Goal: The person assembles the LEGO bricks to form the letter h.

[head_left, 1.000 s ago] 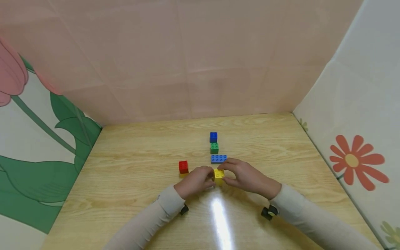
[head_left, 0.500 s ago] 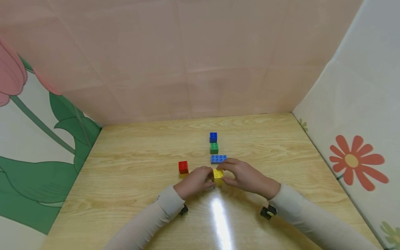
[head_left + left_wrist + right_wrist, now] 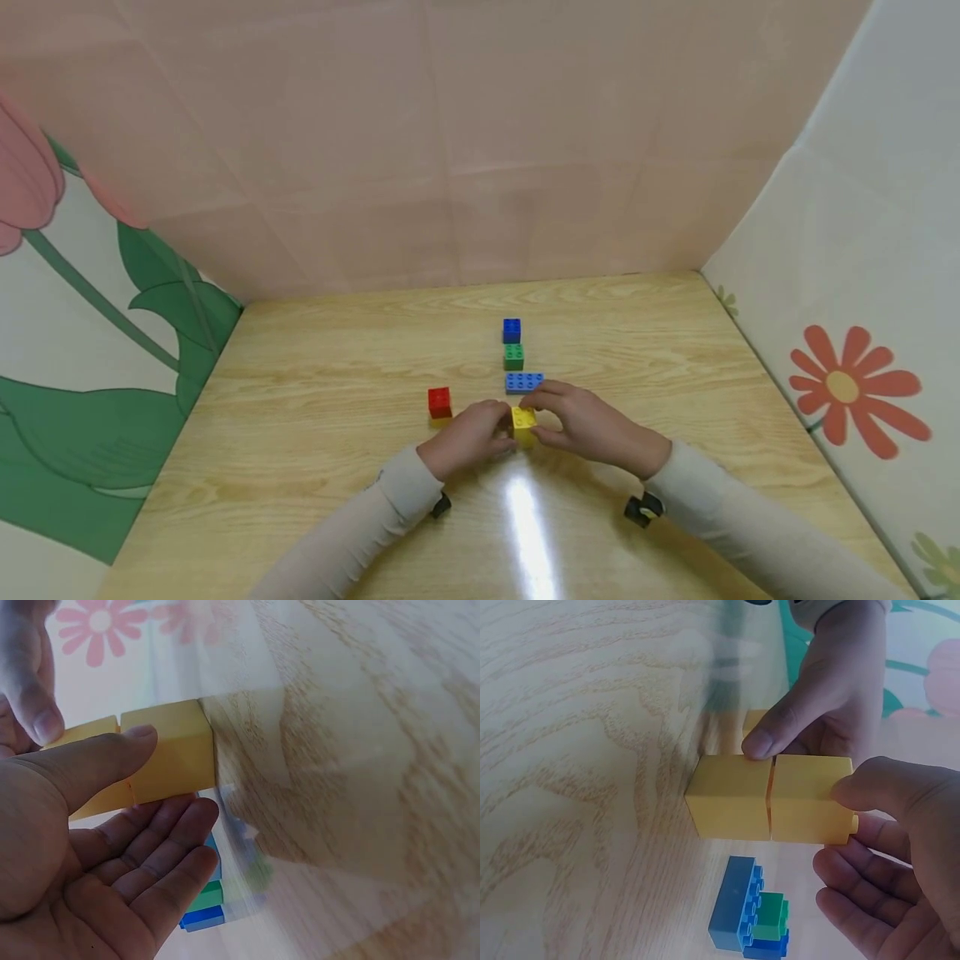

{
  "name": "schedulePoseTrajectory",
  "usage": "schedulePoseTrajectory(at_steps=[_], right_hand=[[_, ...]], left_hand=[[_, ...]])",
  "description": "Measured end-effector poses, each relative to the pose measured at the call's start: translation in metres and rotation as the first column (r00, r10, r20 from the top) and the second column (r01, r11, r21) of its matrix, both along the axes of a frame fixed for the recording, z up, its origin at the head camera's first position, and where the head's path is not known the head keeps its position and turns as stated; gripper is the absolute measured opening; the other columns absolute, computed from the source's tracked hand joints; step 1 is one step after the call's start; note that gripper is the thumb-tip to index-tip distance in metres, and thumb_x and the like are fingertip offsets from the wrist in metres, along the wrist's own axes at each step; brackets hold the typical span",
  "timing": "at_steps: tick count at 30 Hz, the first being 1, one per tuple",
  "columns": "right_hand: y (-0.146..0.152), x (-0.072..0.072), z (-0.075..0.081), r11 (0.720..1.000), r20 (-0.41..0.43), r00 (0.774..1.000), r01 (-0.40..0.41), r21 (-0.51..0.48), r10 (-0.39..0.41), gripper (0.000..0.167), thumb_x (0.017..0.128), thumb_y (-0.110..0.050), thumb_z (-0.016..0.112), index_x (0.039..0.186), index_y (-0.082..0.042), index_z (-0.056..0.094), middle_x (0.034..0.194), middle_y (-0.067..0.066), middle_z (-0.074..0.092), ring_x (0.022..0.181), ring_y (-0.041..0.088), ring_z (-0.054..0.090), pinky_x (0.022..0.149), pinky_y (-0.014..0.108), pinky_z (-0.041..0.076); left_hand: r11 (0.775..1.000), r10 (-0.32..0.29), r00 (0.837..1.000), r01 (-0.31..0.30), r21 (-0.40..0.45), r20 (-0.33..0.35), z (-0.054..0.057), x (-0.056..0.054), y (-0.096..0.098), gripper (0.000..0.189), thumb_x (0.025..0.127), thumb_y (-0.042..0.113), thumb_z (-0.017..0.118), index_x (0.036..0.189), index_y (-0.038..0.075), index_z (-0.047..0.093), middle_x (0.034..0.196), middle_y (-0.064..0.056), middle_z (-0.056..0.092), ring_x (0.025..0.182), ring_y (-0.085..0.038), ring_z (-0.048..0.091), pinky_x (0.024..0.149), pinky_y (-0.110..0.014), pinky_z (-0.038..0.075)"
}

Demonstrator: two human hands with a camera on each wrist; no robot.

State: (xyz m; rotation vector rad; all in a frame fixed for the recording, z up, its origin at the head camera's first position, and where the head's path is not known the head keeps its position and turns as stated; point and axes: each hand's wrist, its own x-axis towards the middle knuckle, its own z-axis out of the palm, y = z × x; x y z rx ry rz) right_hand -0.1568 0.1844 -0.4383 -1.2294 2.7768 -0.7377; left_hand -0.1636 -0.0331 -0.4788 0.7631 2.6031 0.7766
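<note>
Yellow two-block stack (image 3: pixel 524 419) is standing on the wooden table (image 3: pixel 322 358); the left hand (image 3: pixel 468 437) is pinching its lower block (image 3: pixel 731 799), the right hand (image 3: pixel 592 423) its upper block (image 3: pixel 806 799); a thin seam is showing between them, so the pair is perhaps not sitting fully home; a red block (image 3: pixel 439 403) is standing leftward; a long blue brick (image 3: pixel 523 382), green block (image 3: pixel 513 357) and dark blue block (image 3: pixel 512 331) are lying beyond, outside the stack.

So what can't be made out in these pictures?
- Head view: part of the yellow piece under the red block, behind the left hand.
- Left wrist view: most of the long blue block, behind that hand.
- Right wrist view: part of the right hand, cut off by the right edge.
</note>
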Motion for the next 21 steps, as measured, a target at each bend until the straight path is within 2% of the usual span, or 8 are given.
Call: schedulePoseTrajectory(at_steps=[14,21], right_hand=[[-0.0012,-0.0004,-0.0012,0.999,0.044,0.999,0.027,0.021,-0.028,0.032,0.083,-0.021,0.077,0.112,-0.014,0.065,0.105,-0.006,0.062,0.094,0.014,0.063,0.078,0.029,0.054],[-0.0017,-0.0027,-0.0006,0.999,0.039,0.999,0.016,0.039,-0.017,0.033,0.084,-0.021,0.076,0.113,-0.014,0.064,0.105,-0.005,0.063,0.094,0.015,0.063,0.078,0.028,0.054]], left_hand=[[1.0,0.004,1.0,-0.004,0.018,0.01,-0.0036,0.0011,0.0013,0.021,0.088,0.028,0.075,0.101,0.014,0.064,0.09,0.008,0.061,0.077,-0.004,0.055,0.072,-0.02,0.05],[1.0,0.001,1.0,-0.001,0.005,-0.006,-0.0013,0.0011,0.0007,0.021,0.088,0.028,0.074,0.099,0.014,0.064,0.089,0.007,0.061,0.076,-0.004,0.055,0.07,-0.02,0.049]])
